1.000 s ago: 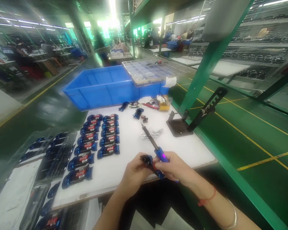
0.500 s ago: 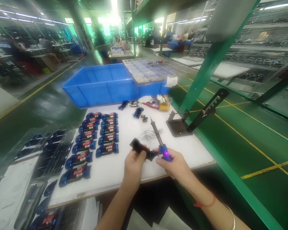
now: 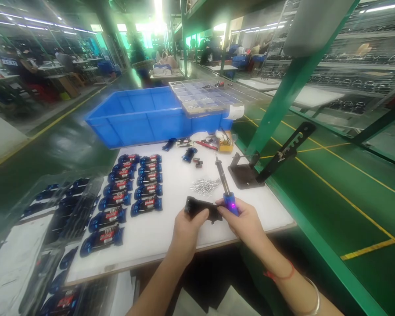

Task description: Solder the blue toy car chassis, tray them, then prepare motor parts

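Note:
My left hand (image 3: 187, 224) is closed on a black toy-car chassis (image 3: 200, 208), held just above the white table's (image 3: 171, 228) near edge. My right hand (image 3: 243, 221) grips a soldering iron (image 3: 226, 191) by its blue handle with a glowing purple light; its tip points up and away. The right hand's fingers also touch the chassis' right end. A heap of small metal pins (image 3: 206, 185) lies just beyond the hands.
Two rows of blue toy cars (image 3: 131, 186) lie at the left of the table. A blue bin (image 3: 141, 116) with a clear parts organiser (image 3: 204, 96) stands at the back. A black soldering stand (image 3: 250, 173) sits right. Trays of car bodies (image 3: 62, 206) lie further left.
The chassis has turned from a tilted pose to lying flat between both hands. The soldering iron has swung more upright and slightly right. The hands have moved a little further from me.

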`<state>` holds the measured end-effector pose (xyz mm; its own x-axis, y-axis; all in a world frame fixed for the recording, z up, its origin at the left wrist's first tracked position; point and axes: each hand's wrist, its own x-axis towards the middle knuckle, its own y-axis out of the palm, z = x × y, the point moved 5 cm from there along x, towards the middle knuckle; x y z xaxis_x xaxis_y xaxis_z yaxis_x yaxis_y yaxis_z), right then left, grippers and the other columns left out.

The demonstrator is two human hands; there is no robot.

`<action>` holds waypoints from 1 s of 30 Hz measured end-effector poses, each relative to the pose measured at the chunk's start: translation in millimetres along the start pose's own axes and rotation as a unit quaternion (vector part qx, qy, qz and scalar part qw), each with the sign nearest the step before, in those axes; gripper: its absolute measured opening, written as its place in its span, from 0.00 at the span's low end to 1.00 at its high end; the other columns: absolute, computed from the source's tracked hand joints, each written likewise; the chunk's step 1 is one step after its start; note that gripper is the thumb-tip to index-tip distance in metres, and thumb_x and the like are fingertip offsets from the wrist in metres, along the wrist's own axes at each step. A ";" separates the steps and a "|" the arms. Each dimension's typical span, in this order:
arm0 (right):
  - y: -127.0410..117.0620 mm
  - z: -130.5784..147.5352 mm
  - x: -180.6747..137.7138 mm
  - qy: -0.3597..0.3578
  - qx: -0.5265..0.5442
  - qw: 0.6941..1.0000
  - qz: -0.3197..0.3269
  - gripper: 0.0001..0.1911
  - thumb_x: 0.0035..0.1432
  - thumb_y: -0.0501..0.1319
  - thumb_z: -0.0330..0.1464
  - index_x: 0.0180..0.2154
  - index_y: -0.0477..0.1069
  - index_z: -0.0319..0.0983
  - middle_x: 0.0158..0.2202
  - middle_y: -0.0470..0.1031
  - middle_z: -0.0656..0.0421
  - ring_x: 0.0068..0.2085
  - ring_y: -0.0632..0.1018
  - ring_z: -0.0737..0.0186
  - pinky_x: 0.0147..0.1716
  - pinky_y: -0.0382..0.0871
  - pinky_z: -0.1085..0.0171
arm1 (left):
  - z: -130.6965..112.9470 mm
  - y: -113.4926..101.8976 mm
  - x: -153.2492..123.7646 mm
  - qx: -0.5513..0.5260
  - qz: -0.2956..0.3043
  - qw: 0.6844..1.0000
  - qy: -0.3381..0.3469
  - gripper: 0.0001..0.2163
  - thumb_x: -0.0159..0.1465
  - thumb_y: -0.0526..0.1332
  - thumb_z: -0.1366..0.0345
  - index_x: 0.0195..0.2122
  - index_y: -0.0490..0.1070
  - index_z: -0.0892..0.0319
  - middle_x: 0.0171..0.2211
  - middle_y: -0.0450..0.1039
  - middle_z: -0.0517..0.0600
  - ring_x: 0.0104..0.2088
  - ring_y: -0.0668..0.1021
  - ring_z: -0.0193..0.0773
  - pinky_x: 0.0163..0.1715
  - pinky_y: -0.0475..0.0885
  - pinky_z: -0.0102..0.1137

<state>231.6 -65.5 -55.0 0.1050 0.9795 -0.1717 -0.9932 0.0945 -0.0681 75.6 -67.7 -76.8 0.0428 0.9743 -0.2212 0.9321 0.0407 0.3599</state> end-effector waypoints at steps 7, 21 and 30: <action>-2.6 9.4 6.3 -0.050 -0.084 0.994 0.054 0.14 0.49 0.65 0.42 0.34 0.79 0.39 0.25 0.73 0.59 0.28 0.71 0.62 0.25 0.65 0.65 | -12.1 -9.5 -5.6 0.057 0.008 0.998 0.003 0.14 0.52 0.70 0.60 0.36 0.77 0.62 0.34 0.79 0.51 0.39 0.79 0.43 0.43 0.73 0.35; 1.7 26.9 15.5 -0.028 -0.141 0.979 0.147 0.11 0.50 0.64 0.38 0.33 0.79 0.39 0.22 0.69 0.63 0.23 0.66 0.67 0.22 0.61 0.67 | -31.3 -19.7 1.0 0.233 0.098 0.967 0.036 0.07 0.57 0.66 0.63 0.36 0.78 0.59 0.32 0.79 0.49 0.33 0.78 0.38 0.34 0.73 0.29; -2.7 24.1 36.1 -0.047 -0.192 0.976 0.096 0.16 0.50 0.62 0.43 0.36 0.79 0.39 0.21 0.69 0.63 0.23 0.68 0.64 0.23 0.61 0.66 | -3.2 -26.7 20.0 0.124 0.042 0.991 -0.004 0.24 0.58 0.69 0.61 0.56 0.73 0.60 0.45 0.79 0.56 0.42 0.81 0.46 0.50 0.76 0.44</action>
<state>236.9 -26.1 -37.3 -0.1036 0.9863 -0.1287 -0.9000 -0.1480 -0.4100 50.4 -48.6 -87.9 0.1253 0.9704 -0.2066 0.9849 -0.0964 0.1441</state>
